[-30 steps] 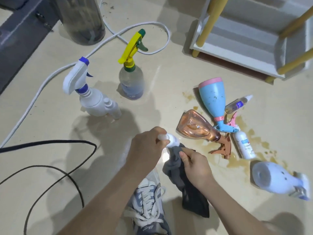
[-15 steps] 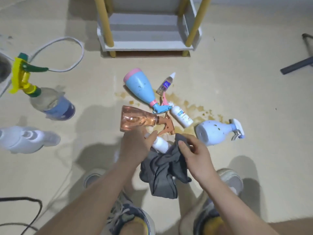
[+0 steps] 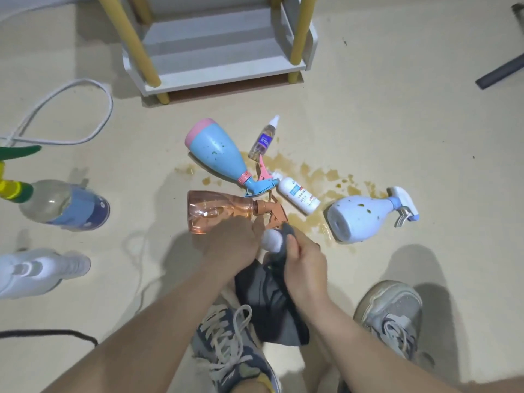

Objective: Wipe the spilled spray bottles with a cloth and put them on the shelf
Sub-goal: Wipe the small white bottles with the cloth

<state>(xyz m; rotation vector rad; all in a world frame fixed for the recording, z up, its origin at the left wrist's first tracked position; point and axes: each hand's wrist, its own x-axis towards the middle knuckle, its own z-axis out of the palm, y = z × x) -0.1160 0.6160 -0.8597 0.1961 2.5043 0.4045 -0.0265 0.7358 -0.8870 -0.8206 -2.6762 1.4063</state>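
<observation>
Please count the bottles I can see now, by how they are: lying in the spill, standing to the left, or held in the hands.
Lying in the spill: 5 (blue, pink, white trigger, purple-label, white tube)
Standing at left: 2 (clear, white)
Held: 1 (small white)
Total: 8

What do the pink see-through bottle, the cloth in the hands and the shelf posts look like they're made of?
Pink bottle: probably clear tinted plastic, glossy; the floor shows through it and it carries highlights.
Cloth: soft dark grey fabric, matte; it folds and hangs limp.
Shelf posts: round, yellow, smooth; painted wood or plastic, hard to tell.
</observation>
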